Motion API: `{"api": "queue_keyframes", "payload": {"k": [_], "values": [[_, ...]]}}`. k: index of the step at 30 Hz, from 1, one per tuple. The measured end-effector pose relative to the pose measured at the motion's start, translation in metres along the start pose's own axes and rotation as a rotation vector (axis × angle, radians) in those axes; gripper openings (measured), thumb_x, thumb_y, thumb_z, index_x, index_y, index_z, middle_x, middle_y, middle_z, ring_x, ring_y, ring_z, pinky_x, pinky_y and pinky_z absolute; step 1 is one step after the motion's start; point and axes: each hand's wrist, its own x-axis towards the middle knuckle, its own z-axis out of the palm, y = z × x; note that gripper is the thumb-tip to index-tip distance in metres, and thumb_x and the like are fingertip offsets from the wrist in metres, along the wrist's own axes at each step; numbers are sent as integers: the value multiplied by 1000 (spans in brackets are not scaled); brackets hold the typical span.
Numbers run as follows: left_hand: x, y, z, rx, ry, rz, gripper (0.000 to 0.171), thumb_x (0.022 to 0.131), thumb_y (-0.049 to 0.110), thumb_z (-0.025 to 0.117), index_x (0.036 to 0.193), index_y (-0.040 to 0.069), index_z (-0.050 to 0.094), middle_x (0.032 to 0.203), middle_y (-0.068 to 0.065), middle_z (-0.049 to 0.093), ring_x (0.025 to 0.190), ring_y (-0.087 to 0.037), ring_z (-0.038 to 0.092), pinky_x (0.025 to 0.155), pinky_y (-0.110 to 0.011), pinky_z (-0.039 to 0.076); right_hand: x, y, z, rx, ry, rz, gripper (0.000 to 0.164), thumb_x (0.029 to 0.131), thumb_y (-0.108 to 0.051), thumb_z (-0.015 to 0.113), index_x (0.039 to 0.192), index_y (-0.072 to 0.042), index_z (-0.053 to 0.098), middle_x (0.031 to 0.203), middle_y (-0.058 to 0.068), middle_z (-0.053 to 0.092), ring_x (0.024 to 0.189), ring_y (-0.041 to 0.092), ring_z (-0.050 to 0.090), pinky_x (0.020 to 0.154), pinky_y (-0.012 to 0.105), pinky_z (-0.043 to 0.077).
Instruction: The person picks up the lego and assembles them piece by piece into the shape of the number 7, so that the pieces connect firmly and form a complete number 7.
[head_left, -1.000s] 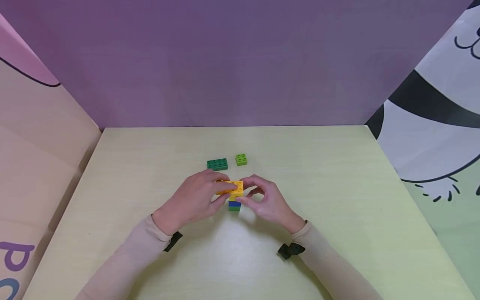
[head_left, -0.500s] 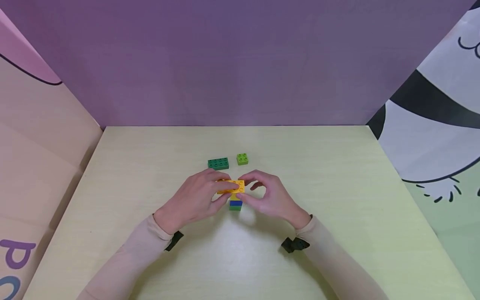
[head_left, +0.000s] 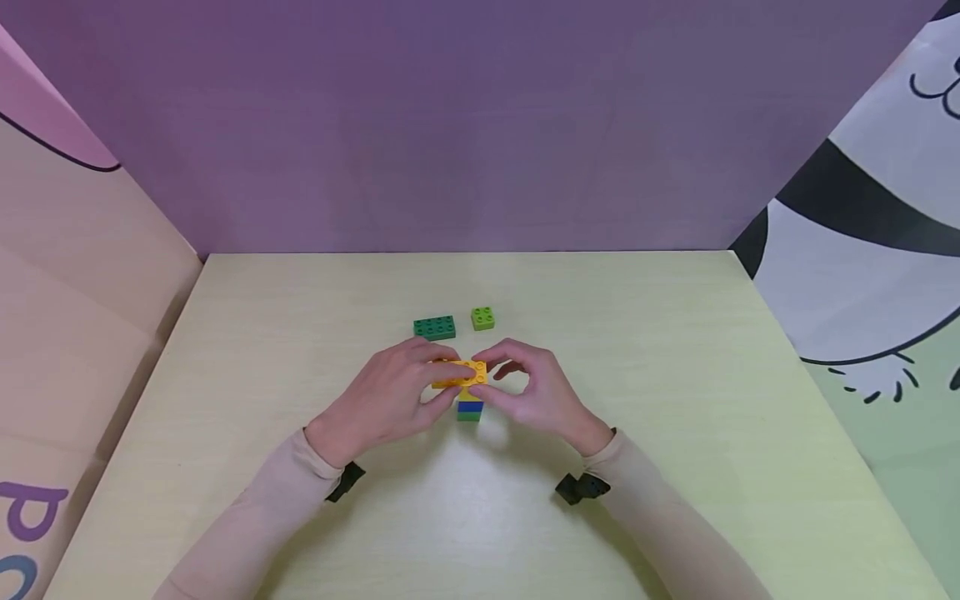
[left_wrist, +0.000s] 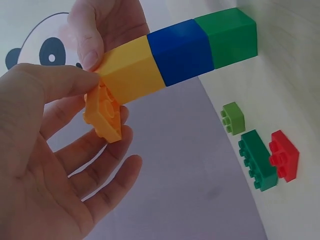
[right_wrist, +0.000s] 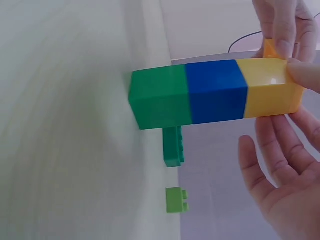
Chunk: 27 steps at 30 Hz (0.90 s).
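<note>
The left hand [head_left: 390, 402] pinches the orange brick [left_wrist: 106, 120] by its end overhanging the tower [left_wrist: 180, 52], while the right hand [head_left: 543, 393] pinches the end atop it.

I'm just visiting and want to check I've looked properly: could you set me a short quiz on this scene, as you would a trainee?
1. True or false: the blue block sits between the stacked green block and the yellow block.
2. Which loose brick shows in the left wrist view but in neither other view?
A) the light green brick
B) the red brick
C) the dark green brick
3. Toward which hand does the orange brick jut out past the yellow block?

Key:
1. True
2. B
3. The left hand
</note>
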Motion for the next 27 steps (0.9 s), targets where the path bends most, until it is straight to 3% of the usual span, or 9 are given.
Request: {"api": "queue_keyframes", "payload": {"k": [5,9,12,16,23,27], "values": [[-3,-7,4,-58,16,-10,22,97,24,80,118,23,83,117,3,77,103,-16,71,81,-33,60,0,3,4,32,13,-6,29,88,-7,86,115,-10,76,109,3,78,98,13,70,84,43,65],[-5,-14,4,-148,13,-51,35,94,25,82,129,22,77,125,6,76,108,-13,71,88,-33,61,-1,5,6,37,21,-7,30,88,-7,86,116,-10,76,109,4,78,97,13,70,83,43,65],[-6,-19,3,-198,-12,-107,50,91,24,86,138,21,72,132,3,75,107,-15,71,90,-36,60,-2,5,7,29,30,-13,31,88,-6,86,116,-9,75,109,5,78,96,14,69,82,44,65],[-6,-26,3,-194,-82,-197,60,88,23,87,144,20,66,134,-2,74,103,-21,71,89,-40,60,-4,3,7,22,42,-9,31,88,-6,85,117,-8,74,109,5,78,95,14,68,81,48,65],[-4,-59,17,-153,-122,-350,57,93,27,83,146,16,65,142,-6,68,121,-28,67,101,-49,59,-5,2,7,24,47,20,32,88,-6,84,118,-7,74,112,8,77,96,16,68,82,51,64],[-6,-72,25,-176,-162,-426,55,96,28,81,146,15,64,143,-8,67,119,-28,67,98,-46,61,-5,4,8,29,47,27,32,88,-6,84,119,-7,75,113,7,77,97,16,68,83,51,64]]}}
